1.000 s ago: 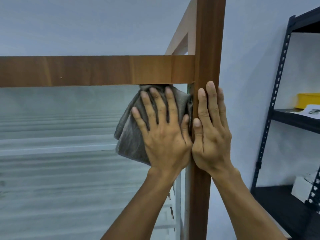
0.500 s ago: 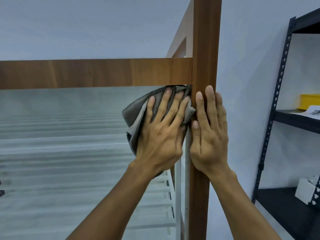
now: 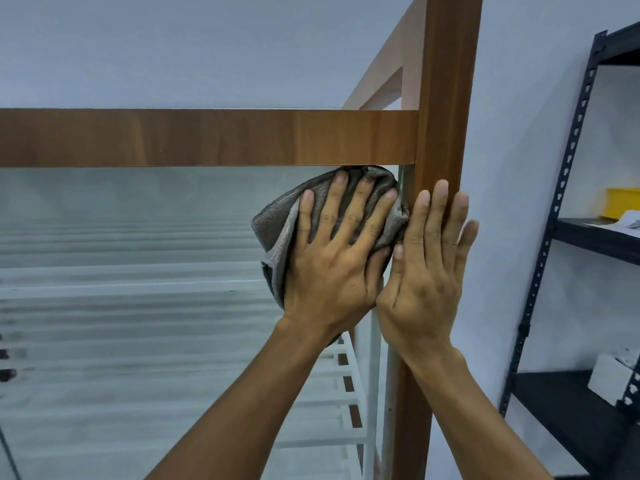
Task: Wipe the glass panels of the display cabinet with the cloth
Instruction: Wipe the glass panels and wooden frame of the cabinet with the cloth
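The display cabinet has a brown wooden frame: a top rail [image 3: 207,138] and a right upright post [image 3: 446,98]. Below the rail is the front glass panel [image 3: 121,271], with white shelves dimly seen behind it. A bunched grey cloth [image 3: 277,223] lies against the glass in its top right corner. My left hand [image 3: 332,268] presses flat on the cloth with fingers spread, covering most of it. My right hand [image 3: 429,271] rests flat on the upright post, fingers pointing up, holding nothing.
A black metal rack [image 3: 561,188] stands at the right against the pale wall, with a yellow bin [image 3: 621,202] and papers on one shelf and a white box [image 3: 609,379] on a lower one. White slats [image 3: 332,403] show inside the cabinet below my hands.
My left hand turned with the cloth toward the top right corner of the glass, fingers now angled toward the post. The cloth bunched tighter under the rail. My right hand stayed on the post.
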The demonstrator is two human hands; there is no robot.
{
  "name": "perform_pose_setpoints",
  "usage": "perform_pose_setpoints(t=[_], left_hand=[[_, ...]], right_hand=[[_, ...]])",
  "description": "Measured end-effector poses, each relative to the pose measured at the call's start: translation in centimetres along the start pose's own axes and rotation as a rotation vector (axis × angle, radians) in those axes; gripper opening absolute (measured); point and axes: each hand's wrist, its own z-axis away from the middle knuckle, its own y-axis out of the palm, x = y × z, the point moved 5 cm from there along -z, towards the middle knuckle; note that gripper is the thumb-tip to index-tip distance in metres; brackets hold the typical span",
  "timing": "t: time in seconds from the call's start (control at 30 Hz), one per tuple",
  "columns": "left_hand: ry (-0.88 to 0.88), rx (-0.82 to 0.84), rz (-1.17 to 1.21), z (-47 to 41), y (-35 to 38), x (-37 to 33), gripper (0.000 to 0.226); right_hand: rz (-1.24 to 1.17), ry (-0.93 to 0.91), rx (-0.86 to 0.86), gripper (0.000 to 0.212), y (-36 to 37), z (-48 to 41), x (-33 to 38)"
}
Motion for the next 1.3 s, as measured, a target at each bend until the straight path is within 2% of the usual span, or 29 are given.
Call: perform_pose_setpoints(t=[0.2,0.33,0.67,1.0,1.2,1.3], left_hand=[[-0.051,-0.031,-0.071,1.8,-1.9,4.7,0.056],[-0.051,-0.034,-0.072,2.4,-3.2,7.3,0.054],[-0.14,-0.008,-0.138,6.9,-8.0,18.6,0.06],[-0.284,-0.034,-0.141,12.0,-13.2,31.5,0.063],[-0.348,-0.084,-0.162,14.5,-15.7,37.6,0.063],[-0.407,-0.083,-0.159,14.9,-15.6,37.7,0.063]], right_hand=[[0.11,-0.031,0.039,0.057,2.1,0.3,4.4],[-0.062,-0.033,0.069,0.059,4.1,-0.1,7.1],[-0.013,-0.154,0.156,0.056,9.4,1.6,17.4],[-0.075,-0.05,0.16,0.06,14.9,4.4,29.9],[-0.041,-0.025,0.109,0.06,15.9,5.2,31.2],[-0.019,-0.03,0.096,0.061,16.0,5.2,31.4]])
